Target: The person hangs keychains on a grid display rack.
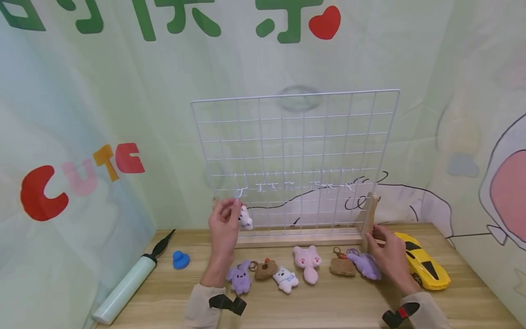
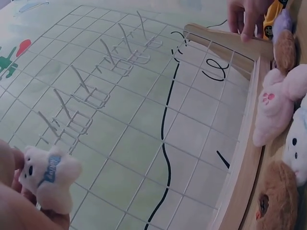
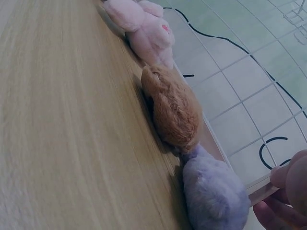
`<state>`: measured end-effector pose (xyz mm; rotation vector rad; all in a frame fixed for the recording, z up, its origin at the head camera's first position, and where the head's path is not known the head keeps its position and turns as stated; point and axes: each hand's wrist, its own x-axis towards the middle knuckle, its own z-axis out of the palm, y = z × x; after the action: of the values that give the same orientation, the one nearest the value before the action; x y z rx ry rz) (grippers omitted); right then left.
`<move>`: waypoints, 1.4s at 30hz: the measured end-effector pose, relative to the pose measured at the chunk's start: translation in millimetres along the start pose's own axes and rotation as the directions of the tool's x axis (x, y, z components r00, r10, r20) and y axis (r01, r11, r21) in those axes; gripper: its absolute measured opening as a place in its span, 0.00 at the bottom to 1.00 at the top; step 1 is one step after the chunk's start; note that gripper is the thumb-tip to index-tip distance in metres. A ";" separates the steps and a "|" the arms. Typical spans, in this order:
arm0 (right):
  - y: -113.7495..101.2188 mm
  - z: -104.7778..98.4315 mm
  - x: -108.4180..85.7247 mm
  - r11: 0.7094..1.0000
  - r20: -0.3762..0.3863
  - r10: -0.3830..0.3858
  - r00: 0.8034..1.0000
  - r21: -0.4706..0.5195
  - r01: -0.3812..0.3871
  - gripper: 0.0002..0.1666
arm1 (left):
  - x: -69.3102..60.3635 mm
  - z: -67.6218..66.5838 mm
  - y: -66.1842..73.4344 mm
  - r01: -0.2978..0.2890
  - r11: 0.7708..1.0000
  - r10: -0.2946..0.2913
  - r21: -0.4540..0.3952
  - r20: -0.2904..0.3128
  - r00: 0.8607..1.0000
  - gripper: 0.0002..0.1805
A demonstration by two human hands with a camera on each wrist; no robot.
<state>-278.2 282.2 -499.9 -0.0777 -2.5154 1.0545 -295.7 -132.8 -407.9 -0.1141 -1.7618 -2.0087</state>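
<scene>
Lettering (image 1: pixel 33 192) in red, pink and orange on the backdrop (image 1: pixel 164 91) at the left reads "CUTE"; large green characters (image 1: pixel 294 23), cut off by the top edge, run beside a red heart (image 1: pixel 324 23). The left hand (image 1: pixel 222 224), fingers curled, holds a small white toy (image 1: pixel 245 219) at the left end of the wire rack (image 1: pixel 303 117), thumb and finger pinched together near the leftmost hook (image 1: pixel 241 192). That toy's blue band (image 2: pixel 52 167) carries writing too small to read surely. The right hand (image 1: pixel 388 249) grips the wooden stand (image 1: pixel 370 214) at the rack's right end, thumb and fingers bent around it. On the near side of the rack, six more plush toys (image 1: pixel 307 262) lie along the table (image 1: pixel 328 306): purple, brown, white, pink, brown and purple, from left to right. A yellow car (image 1: pixel 427 267) stands right of the right hand; a pump (image 1: pixel 127 285) and a small blue toy (image 1: pixel 181 259) are at the left.
</scene>
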 end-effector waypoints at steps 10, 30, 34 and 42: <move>0.3 0.9 0.7 1.000 -0.001 0.000 1.000 -0.008 0.000 0.29 | -0.2 1.7 -5.3 -0.062 0.986 0.060 -0.153 -0.016 0.998 0.05; -0.6 -0.4 0.4 1.000 -0.002 -0.003 1.000 -0.003 0.003 0.30 | 5.9 -9.6 -26.1 0.088 0.968 -0.082 0.233 -0.032 0.996 0.24; 0.9 -0.5 0.2 1.000 -0.003 -0.011 1.000 0.000 0.011 0.29 | 6.4 -18.0 -34.6 0.118 0.943 -0.126 0.310 0.006 0.992 0.26; 2.0 -1.2 0.5 1.000 0.001 -0.014 1.000 0.007 0.014 0.29 | -11.1 -41.8 -45.8 0.085 0.855 -0.168 0.511 0.118 0.979 0.18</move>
<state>-278.4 284.5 -500.4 -0.0570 -2.5090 1.0579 -293.9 -166.4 -461.3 0.0138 -2.3973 -1.5833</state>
